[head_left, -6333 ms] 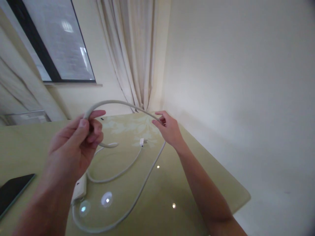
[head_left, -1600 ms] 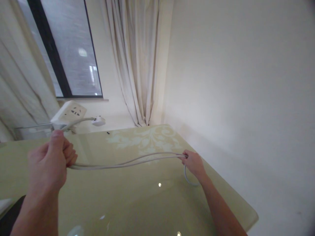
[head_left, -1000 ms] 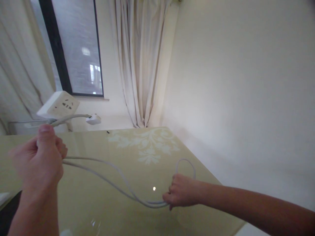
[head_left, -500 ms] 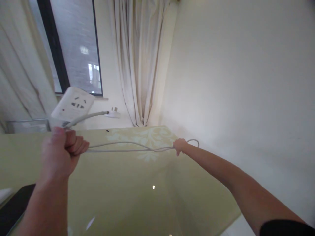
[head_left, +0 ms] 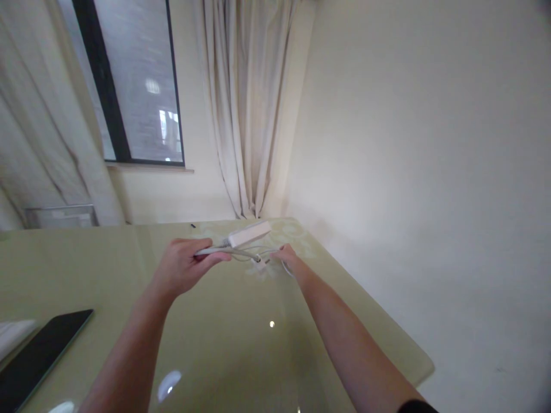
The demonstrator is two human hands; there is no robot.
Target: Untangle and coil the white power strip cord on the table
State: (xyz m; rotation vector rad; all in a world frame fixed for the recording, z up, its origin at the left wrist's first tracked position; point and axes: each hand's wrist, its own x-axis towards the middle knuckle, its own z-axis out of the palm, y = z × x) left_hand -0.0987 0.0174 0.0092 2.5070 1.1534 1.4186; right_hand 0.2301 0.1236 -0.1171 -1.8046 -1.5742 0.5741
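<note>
My left hand [head_left: 189, 264] is closed round the pale grey cable [head_left: 209, 250] close to the white power strip [head_left: 249, 234]. The strip points right and shows its narrow side, its sockets turned out of sight. From the same hand the cable's plug [head_left: 260, 263] hangs to the right, below the strip. My right hand [head_left: 286, 256] grips the looped far part of the cable, and a small bend of it shows under the fingers. Both hands are over the table, a short way apart, with slack cable between them.
The glossy pale green table [head_left: 224, 344] runs to a wall [head_left: 408, 172] on the right. A black flat object [head_left: 47, 350] lies at the left. A tiny dark piece [head_left: 193, 226] is near the back edge. Beyond are curtains [head_left: 249, 115] and a window [head_left: 138, 80].
My left hand has swung right and lowered the power strip from in front of the window to over the table. My right hand has come left, and the stretched cable is slack.
</note>
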